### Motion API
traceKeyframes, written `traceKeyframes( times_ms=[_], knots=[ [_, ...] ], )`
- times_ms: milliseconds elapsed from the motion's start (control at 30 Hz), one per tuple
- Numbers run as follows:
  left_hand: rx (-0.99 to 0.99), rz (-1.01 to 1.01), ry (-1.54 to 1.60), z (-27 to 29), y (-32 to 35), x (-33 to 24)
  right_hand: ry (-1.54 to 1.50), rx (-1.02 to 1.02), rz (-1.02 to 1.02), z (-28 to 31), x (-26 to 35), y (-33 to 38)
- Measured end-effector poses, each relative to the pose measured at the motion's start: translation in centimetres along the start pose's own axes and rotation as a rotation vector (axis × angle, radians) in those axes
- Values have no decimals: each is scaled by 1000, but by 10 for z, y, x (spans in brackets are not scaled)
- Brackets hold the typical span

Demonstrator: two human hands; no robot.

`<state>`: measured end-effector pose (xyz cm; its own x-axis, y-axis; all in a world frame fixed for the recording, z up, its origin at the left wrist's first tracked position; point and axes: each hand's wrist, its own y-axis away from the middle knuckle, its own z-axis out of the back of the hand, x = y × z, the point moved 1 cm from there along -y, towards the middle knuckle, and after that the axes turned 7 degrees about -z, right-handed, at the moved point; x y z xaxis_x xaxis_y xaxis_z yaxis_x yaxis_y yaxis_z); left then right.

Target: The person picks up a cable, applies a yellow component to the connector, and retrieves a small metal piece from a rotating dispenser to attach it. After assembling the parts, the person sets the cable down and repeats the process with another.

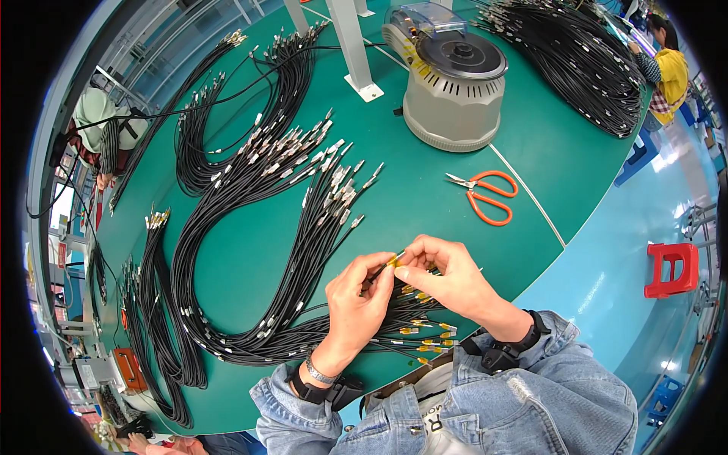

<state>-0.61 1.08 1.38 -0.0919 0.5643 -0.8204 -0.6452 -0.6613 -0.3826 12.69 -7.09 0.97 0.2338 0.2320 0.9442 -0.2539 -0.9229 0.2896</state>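
My left hand [360, 299] and right hand [447, 277] meet fingertip to fingertip over the green table [425, 205], both pinched shut on one thin black cable [383, 267] at its yellow-taped end [393, 261], though my fingers hide exactly how. Just below my fingers lie more yellow-tipped cables [421, 326]. Up and right of my right hand sit orange scissors [489, 196]; beyond them, a grey round machine [453, 83].

Bright, even overhead light, soft shadows; sharp centre (fisheye bends edges), glare at right.
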Motion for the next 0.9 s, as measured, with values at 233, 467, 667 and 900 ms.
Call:
traceKeyframes(
  times_ms=[233,467,667,900],
  knots=[
    [-22,117,116,0,2,5,65,-57,74,-1,-3,-1],
    [70,124,83,2,2,2,28,-72,60,-2,-3,-1],
    [92,87,40,2,2,2,27,-72,58,-2,-5,-1],
    [57,128,80,0,3,3,43,-85,86,-3,-7,-1]
  ],
)
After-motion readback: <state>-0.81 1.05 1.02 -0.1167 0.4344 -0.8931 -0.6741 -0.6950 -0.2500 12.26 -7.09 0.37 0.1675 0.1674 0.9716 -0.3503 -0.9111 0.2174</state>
